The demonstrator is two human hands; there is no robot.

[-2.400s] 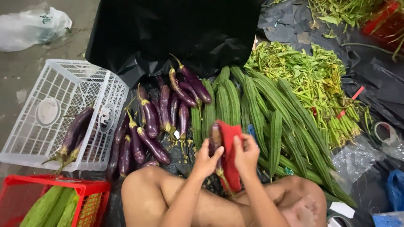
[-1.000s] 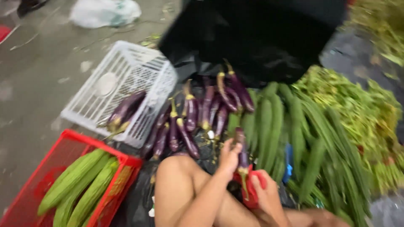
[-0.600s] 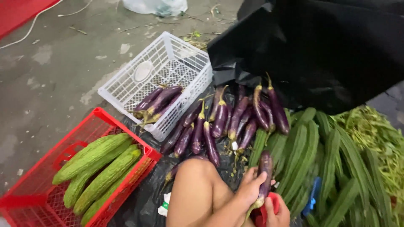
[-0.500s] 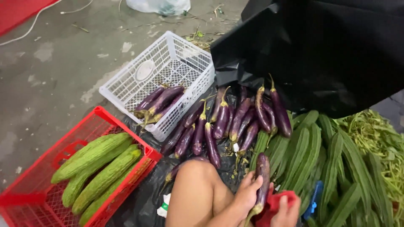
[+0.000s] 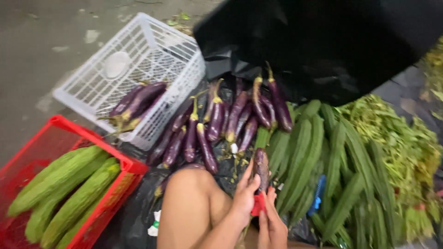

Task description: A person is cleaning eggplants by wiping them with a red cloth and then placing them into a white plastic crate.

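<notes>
Black sheet [image 5: 323,55]: both hands' fingers [image 5: 249,184] clamped on eggplant [image 5: 261,167], crates alongside.

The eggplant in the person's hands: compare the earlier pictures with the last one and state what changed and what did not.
The red cloth, wrapped round most of the eggplant earlier, has slid down to its lower end, baring the dark skin. The left hand and right hand hold it as before. The white crate, red crate, eggplant pile and ridged gourds lie unchanged.
</notes>
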